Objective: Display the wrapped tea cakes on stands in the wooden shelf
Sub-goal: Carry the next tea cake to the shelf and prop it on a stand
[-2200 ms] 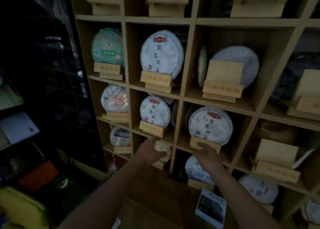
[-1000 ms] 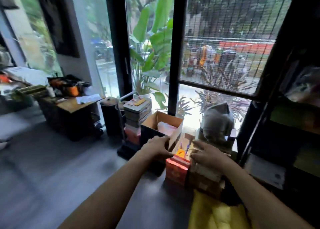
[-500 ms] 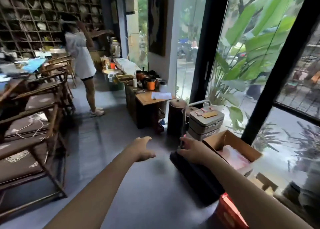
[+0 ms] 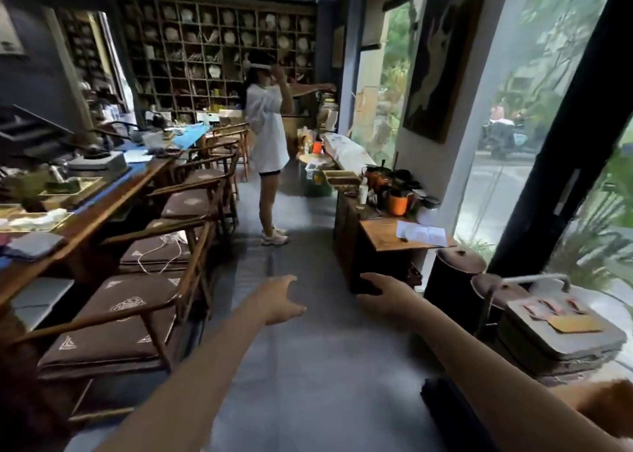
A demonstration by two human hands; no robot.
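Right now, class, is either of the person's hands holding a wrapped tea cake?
No: the left hand and right hand reach forward, holding nothing.

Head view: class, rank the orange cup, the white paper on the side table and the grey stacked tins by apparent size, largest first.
1. grey stacked tins, though nearest the camera, so partly inflated.
2. white paper.
3. orange cup, smallest, and farthest of the three.

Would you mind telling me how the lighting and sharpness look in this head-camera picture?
Head view: daylight from the windows at right brightens the floor, while the far shelf wall stays dim; the left hand and right hand are motion-blurred; wide-angle distortion bends the black window frame.
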